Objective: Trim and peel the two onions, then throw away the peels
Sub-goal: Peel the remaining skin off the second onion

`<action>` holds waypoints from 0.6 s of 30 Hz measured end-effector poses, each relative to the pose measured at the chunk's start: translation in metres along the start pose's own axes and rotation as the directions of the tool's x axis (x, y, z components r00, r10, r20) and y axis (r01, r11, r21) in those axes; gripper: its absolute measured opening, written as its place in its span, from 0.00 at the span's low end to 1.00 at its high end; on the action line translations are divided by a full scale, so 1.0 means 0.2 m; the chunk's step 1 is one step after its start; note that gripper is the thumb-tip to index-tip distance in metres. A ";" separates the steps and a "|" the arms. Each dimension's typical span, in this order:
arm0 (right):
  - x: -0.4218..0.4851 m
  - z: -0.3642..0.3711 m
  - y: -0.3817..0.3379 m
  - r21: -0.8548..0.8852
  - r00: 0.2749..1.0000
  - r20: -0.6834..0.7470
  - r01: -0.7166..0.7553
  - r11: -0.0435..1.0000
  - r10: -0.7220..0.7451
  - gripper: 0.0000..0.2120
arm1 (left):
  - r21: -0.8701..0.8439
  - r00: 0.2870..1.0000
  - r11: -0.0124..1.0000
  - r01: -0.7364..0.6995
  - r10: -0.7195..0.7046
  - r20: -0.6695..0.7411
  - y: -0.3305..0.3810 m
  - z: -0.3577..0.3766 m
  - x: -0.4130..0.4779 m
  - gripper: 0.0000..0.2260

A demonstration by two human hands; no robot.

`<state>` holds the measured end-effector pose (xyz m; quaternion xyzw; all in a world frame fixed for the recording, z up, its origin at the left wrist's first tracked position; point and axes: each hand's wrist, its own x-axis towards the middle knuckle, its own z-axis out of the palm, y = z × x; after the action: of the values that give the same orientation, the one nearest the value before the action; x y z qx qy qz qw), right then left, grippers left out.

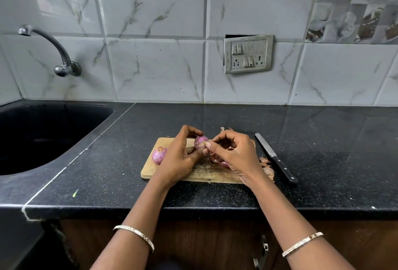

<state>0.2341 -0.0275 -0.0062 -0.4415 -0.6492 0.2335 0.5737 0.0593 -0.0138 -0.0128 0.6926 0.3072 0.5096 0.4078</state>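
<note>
Left hand grips one onion just above the cutting board, while the right hand pinches a strip of its skin. The second onion sits on the board's left end, loose peels at the right, beside the knife.

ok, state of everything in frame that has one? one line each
held onion: gripped by left hand over the cutting board, partly peeled
right hand: pinching a skin strip on the held onion
second onion: lying on the cutting board, not held
knife: flat on the counter, not held
peels: loose at the cutting board's right edge
tap: no water running
</note>
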 end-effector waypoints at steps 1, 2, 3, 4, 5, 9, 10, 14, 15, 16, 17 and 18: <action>0.00 0.00 0.00 0.004 1.000 0.000 0.001 1.000 -0.001 0.06 | -0.005 1.000 1.000 0.001 -0.001 -0.001 0.00 0.00 0.00 0.16; 0.00 0.00 0.01 0.010 1.000 -0.002 0.002 1.000 -0.002 0.05 | -0.013 1.000 1.000 0.006 -0.006 0.000 0.00 0.00 0.00 0.16; 0.00 0.00 0.01 0.014 1.000 -0.005 0.001 1.000 -0.001 0.04 | -0.015 1.000 1.000 0.009 -0.009 0.000 0.00 0.00 0.00 0.17; 0.01 0.00 0.02 0.014 1.000 -0.008 0.002 1.000 -0.002 0.03 | -0.015 1.000 1.000 0.011 -0.011 0.001 0.00 0.00 0.00 0.17; 0.01 0.00 0.02 0.010 1.000 -0.009 0.000 1.000 0.000 0.03 | -0.016 1.000 1.000 0.013 -0.013 0.002 0.00 0.00 0.01 0.17; 0.01 0.00 0.04 -0.007 1.000 -0.019 -0.019 1.000 0.019 0.02 | -0.060 1.000 0.998 0.022 -0.022 0.004 -0.01 0.00 0.01 0.17; 0.02 0.00 0.05 -0.010 0.999 -0.029 -0.031 0.999 0.030 0.02 | -0.063 1.000 0.998 0.026 -0.026 0.005 -0.01 0.00 0.01 0.17; 0.02 -0.01 0.07 -0.013 0.995 -0.067 -0.068 0.998 0.067 0.03 | -0.085 0.999 0.995 0.044 -0.042 0.017 -0.04 -0.01 0.01 0.19; 0.02 -0.01 0.07 -0.018 0.994 -0.079 -0.071 0.997 0.069 0.03 | -0.090 0.999 0.995 0.049 -0.048 0.020 -0.05 -0.02 0.01 0.19; 0.02 -0.01 0.07 -0.022 0.994 -0.089 -0.069 0.997 0.067 0.03 | -0.093 0.998 0.994 0.055 -0.053 0.023 -0.06 -0.02 0.02 0.19; 0.02 -0.01 0.07 -0.019 0.993 -0.095 -0.067 0.998 0.065 0.03 | -0.094 0.998 0.994 0.059 -0.057 0.024 -0.07 -0.02 0.02 0.19; 0.02 -0.01 0.06 -0.007 0.993 -0.094 -0.067 0.998 0.066 0.02 | -0.095 0.998 0.994 0.060 -0.058 0.023 -0.07 -0.02 0.02 0.19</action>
<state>0.2390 -0.0188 -0.0133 -0.4760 -0.6078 0.2284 0.5932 0.0559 -0.0032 -0.0225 0.6680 0.2985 0.5044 0.4586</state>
